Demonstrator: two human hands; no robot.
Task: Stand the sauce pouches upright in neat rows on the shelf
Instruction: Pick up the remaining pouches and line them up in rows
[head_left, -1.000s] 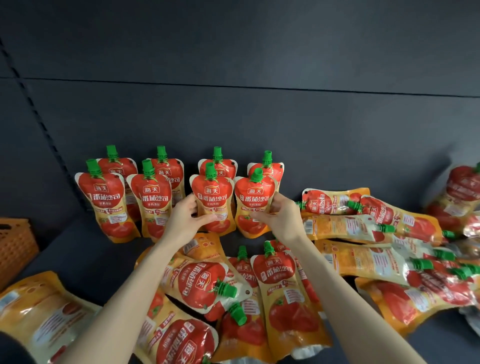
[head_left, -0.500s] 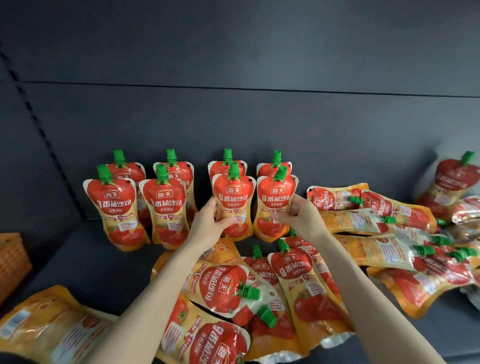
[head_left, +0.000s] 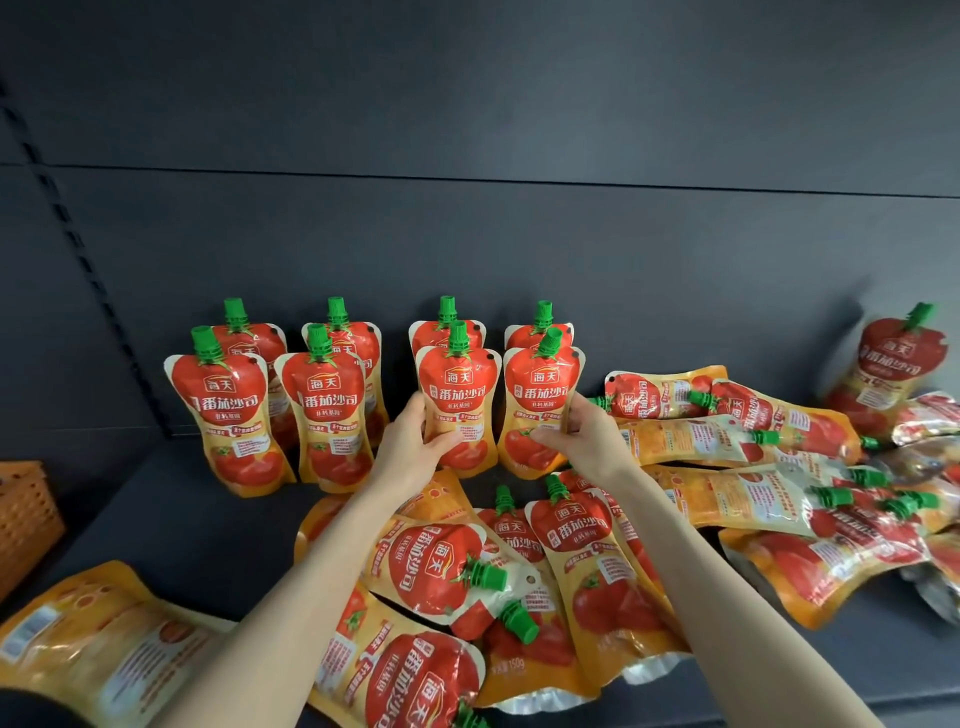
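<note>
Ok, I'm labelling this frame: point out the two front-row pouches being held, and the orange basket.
Third front-row pouch (head_left: 460, 387): head view, on its red upper label.
Fourth front-row pouch (head_left: 540, 395): head view, on its red upper label.
Orange basket (head_left: 26, 514): head view, on its slatted side wall.

Bare left hand (head_left: 415, 449) and bare right hand (head_left: 589, 441), slim fingers (head_left: 574, 410), forearms (head_left: 311, 571) uncovered along their whole visible length, dark patch (head_left: 31, 714) at lower left corner, perhaps clothing

Glossy foil-like sauce pouches (head_left: 459, 400) with ribbed green plastic caps (head_left: 458, 338); matt dark shelf (head_left: 171, 525); perforated orange plastic basket (head_left: 26, 514).
</note>
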